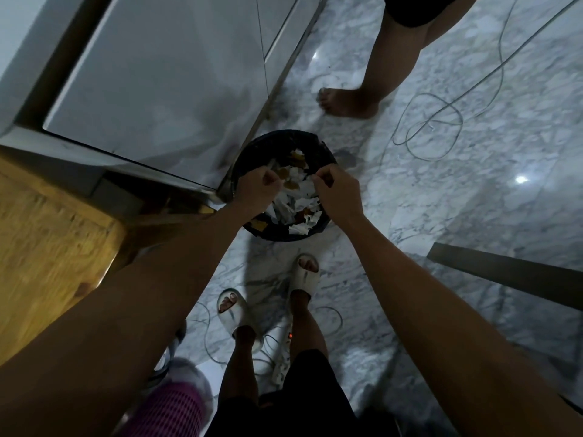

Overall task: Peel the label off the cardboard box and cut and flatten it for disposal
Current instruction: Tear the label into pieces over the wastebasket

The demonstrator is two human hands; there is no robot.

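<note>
Marble floor [473, 200] under black bin [252, 146], cables [441, 121].

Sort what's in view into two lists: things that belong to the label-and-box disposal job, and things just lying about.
Part of the job:
left hand
right hand
black bin
torn paper scraps inside it

Just lying about:
cable looped on the marble floor
power strip
wooden table
another person's bare foot

Bare forearms; black shorts [284, 402]; pale open-toe slides [304, 275].

Marble floor [441, 197]; black bin [318, 146]; cables [441, 121]
</note>
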